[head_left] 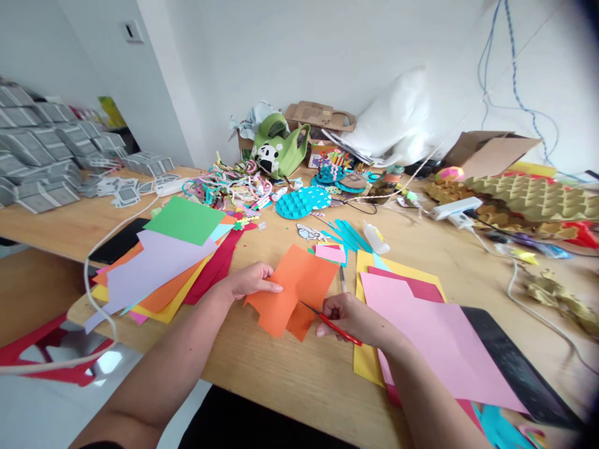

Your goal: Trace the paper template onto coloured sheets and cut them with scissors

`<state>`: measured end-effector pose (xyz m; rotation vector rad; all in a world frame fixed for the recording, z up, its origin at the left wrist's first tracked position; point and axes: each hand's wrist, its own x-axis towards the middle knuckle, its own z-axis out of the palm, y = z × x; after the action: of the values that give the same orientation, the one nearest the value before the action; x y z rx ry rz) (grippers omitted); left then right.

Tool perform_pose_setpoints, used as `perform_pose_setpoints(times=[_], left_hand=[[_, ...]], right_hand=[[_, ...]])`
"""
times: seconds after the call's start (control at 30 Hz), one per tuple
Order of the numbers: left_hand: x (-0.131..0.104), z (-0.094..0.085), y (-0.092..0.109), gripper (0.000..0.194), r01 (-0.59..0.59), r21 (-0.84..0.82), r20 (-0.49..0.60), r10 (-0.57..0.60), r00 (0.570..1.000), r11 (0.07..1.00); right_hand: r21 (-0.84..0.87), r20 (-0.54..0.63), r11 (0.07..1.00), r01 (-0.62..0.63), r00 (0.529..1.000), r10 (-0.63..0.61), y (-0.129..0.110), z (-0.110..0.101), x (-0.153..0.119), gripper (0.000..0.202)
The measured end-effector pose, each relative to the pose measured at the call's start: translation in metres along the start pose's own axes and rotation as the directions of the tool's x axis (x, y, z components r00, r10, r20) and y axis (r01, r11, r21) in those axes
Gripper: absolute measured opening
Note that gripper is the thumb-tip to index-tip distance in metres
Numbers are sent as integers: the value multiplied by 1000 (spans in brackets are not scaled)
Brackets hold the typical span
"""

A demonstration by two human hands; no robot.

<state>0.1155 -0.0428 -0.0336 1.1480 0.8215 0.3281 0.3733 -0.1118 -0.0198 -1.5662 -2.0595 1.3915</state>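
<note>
While an orange sheet (306, 271) is lying near the front edge of the counter (285, 368), between the two hands, a pair of red-handled scissors (335, 327) is working into it from the lower right. The left hand (255, 282) is pinching the sheet at its left side, the thumb lying over the top and the fingers mostly hiding behind the paper. The right hand (345, 317) is gripping the scissors by the handles, its fingers curling around them, and the tips are resting at the sheet's inner part. Judging by the outline, the cutting is partly done: the lower edge is already showing stepped notches, and a darker flap is hanging beside the blades. The upper part is keeping broad, plain edges, so some of the sheet is apparently remaining uncut; whether the flap is fully separating, one cannot tell. Just beyond, a pen (343, 279) and some small pink slips (330, 252) are lying, with blue strips (353, 236) and a white glue bottle (375, 238) behind them. To the right, a large pink sheet (435, 343) is covering yellow paper (367, 363) and part of a black flat panel (510, 362). To the left, a green sheet (187, 220) is topping a fanned stack including lilac paper (154, 265). Farther back, a green bag (292, 153) is standing behind coloured strands (229, 187).
</note>
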Motion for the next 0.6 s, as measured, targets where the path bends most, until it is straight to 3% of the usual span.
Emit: perform_pose_setpoints(times=[0.3,0.6], left_hand=[[-2,1,2,28,-10,-10,-20,9,1000,1000],[-2,-8,7,31,-112,-46,-174,102,979,993]], right_hand=[[27,56,1000,11,998,-13,2,-1,-1,45],[-107,-98,994,-16,995,6,-1,-8,-4,42]])
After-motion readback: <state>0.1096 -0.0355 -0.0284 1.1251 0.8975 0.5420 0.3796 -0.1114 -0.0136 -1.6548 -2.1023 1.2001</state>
